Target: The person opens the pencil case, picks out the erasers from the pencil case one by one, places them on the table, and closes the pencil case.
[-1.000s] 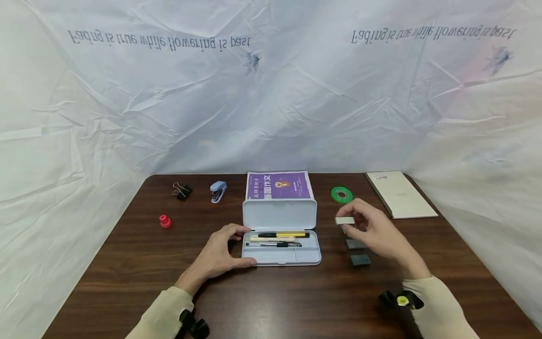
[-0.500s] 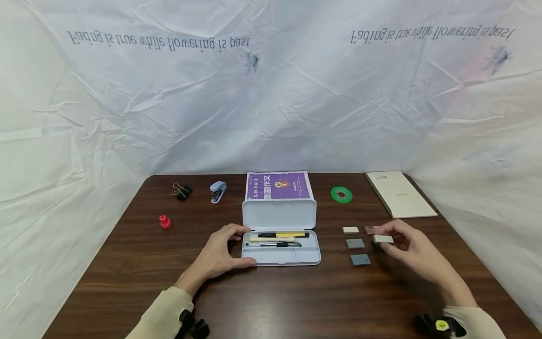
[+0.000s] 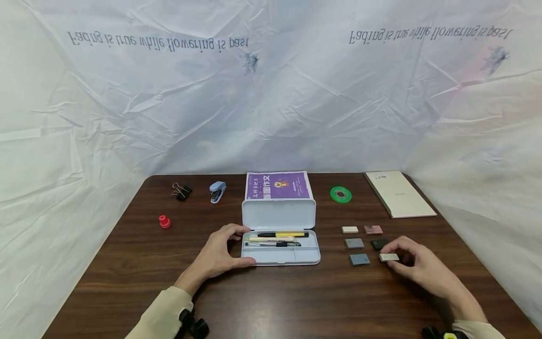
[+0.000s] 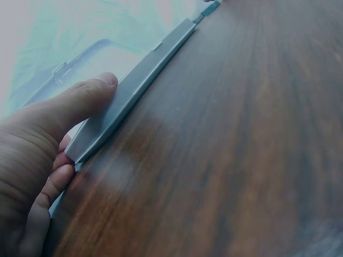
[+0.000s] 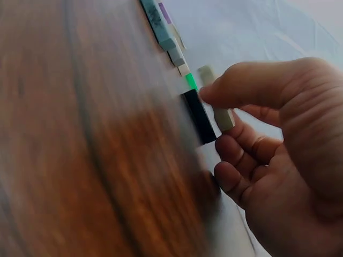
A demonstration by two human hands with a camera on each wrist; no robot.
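Observation:
In the head view, my left hand [image 3: 222, 247] grips the left end of an open pale-blue pencil case [image 3: 306, 255], thumb on its front edge. Its tray holds several pens and pencils [image 3: 277, 239]. My right hand [image 3: 425, 263] pinches a small pale eraser [image 3: 388, 257] between thumb and fingers, low over the table at the near end of the right column of erasers. Just beyond it lies a black eraser [image 3: 379, 244], then a pink one. In the right wrist view, the pale eraser [image 5: 224, 119] overlaps the far side of the black block [image 5: 198, 118].
White [image 3: 349, 230], grey [image 3: 354, 243] and blue-grey erasers [image 3: 359, 259] form a column left of my right hand. Behind are a purple book [image 3: 278, 185], green tape [image 3: 340, 194] and a notebook [image 3: 400, 194]. At left are a stapler [image 3: 218, 191], binder clip [image 3: 182, 192] and red piece [image 3: 164, 221].
My right hand has carried the pale eraser from above the left column rightward, then nearer me past the black eraser, uncovering the pink and black ones. The left hand stays on the pencil case.

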